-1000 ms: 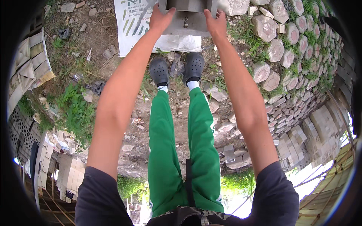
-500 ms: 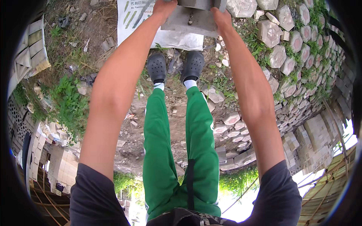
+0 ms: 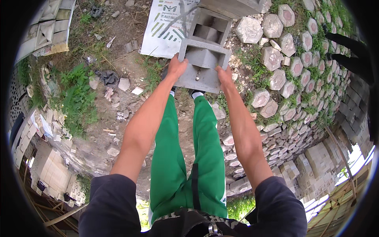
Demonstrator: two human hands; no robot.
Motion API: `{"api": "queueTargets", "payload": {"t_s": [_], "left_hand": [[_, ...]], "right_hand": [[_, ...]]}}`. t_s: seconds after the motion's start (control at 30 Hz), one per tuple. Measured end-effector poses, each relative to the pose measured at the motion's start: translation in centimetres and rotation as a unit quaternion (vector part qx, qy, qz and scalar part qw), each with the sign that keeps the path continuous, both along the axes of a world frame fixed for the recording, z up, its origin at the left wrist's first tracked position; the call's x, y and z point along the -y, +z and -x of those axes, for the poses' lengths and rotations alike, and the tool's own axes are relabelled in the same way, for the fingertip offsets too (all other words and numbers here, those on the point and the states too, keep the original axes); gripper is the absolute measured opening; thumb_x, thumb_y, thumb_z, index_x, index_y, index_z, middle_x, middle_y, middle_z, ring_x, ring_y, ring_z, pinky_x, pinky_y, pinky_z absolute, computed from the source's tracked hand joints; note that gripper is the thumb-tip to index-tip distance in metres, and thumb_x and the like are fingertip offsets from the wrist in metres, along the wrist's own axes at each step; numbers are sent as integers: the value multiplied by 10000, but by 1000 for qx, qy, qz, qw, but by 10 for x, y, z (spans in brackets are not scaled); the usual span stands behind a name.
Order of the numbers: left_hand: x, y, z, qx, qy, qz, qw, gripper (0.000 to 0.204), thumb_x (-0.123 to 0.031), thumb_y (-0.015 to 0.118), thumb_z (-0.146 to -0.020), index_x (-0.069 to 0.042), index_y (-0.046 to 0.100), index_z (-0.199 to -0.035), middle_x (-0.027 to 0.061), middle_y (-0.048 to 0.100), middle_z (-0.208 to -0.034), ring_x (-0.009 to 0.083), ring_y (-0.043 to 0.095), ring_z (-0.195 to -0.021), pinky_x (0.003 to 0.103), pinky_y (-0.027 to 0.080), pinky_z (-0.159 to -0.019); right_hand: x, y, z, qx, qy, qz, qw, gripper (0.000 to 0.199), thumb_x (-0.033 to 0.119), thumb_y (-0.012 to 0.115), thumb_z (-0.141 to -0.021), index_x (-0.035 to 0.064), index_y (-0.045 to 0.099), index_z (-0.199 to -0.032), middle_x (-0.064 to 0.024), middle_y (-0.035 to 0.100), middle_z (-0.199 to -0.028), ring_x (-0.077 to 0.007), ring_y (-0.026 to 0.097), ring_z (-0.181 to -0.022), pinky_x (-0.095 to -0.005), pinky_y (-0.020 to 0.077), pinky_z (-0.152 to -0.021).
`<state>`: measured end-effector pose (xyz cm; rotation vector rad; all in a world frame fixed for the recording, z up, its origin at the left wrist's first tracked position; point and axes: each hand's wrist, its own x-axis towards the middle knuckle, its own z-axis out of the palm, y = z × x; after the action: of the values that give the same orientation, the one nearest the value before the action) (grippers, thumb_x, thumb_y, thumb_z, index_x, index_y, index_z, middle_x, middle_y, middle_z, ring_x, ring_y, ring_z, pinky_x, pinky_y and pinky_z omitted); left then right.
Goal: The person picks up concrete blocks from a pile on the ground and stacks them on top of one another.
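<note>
A grey hollow concrete block (image 3: 200, 82) is between my hands, with an angled piece inside its opening. My left hand (image 3: 177, 68) grips its left side, and my right hand (image 3: 224, 75) grips the right side, both near its closest edge. Directly beyond it, apparently touching, is a second grey compartment (image 3: 208, 28); I cannot tell whether it belongs to the same block. Farther up, another grey concrete piece (image 3: 233, 5) runs out of the top edge. The held block hides most of my shoes.
A white printed sack (image 3: 152, 46) lies flat under and left of the blocks. Hexagonal paving stones (image 3: 272, 59) cover the ground at right. Dark trouser legs (image 3: 351, 47), apparently another person's, stand at far right. Green weeds (image 3: 77, 94) and rubble lie left; stacked tiles (image 3: 321, 158) stand lower right.
My hands and the block have come closer to my legs, now covering my shoes. More of the block's hollow openings shows, and the dark trouser legs at right are more visible.
</note>
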<state>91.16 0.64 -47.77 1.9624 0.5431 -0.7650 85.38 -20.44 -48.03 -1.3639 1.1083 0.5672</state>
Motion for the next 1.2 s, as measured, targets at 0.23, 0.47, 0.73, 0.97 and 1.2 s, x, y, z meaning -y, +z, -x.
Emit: {"api": "queueTargets", "payload": {"t_s": [0.23, 0.47, 0.73, 0.97, 1.2], "left_hand": [[-57, 112, 103, -74, 101, 31, 992, 672, -222, 627, -773, 46, 390, -1341, 252, 540, -1261, 339, 530, -1178, 401, 409, -1001], [-87, 267, 160, -64, 244, 88, 964, 725, -196, 685, -727, 46, 349, -1322, 215, 541, -1201, 285, 549, -1108, 381, 446, -949], [-105, 385, 215, -6, 410, 149, 900, 769, -180, 737, -679, 38, 336, -1298, 204, 549, -1157, 274, 560, -1055, 384, 462, -922], [-127, 466, 258, 77, 547, 212, 806, 812, -201, 760, -683, 46, 298, -1303, 203, 535, -1174, 275, 555, -1065, 381, 443, -947], [-182, 508, 287, 197, 606, 359, 682, 758, -410, 708, -801, 26, 336, -1296, 149, 548, -1078, 230, 617, -920, 360, 531, -748]], "right_hand": [[-36, 128, 57, 9, 135, -4, 991, 625, 109, 599, -781, -14, 346, -1339, -205, 560, -1180, -281, 564, -1064, -384, 438, -945], [-51, 258, 79, 46, 206, -54, 976, 777, 183, 700, -712, 1, 306, -1355, -182, 557, -1162, -264, 571, -1035, -374, 446, -926], [-78, 378, 54, 95, 336, -115, 930, 826, 280, 743, -724, 25, 296, -1371, -183, 553, -1147, -265, 562, -1025, -388, 469, -884], [-157, 490, 23, 98, 417, -167, 888, 820, 246, 717, -731, 19, 273, -1382, -199, 541, -1160, -273, 572, -1003, -387, 478, -865], [-232, 536, 24, 137, 484, -162, 849, 805, 215, 720, -720, 3, 305, -1376, -209, 559, -1138, -262, 595, -965, -374, 502, -810]]}}
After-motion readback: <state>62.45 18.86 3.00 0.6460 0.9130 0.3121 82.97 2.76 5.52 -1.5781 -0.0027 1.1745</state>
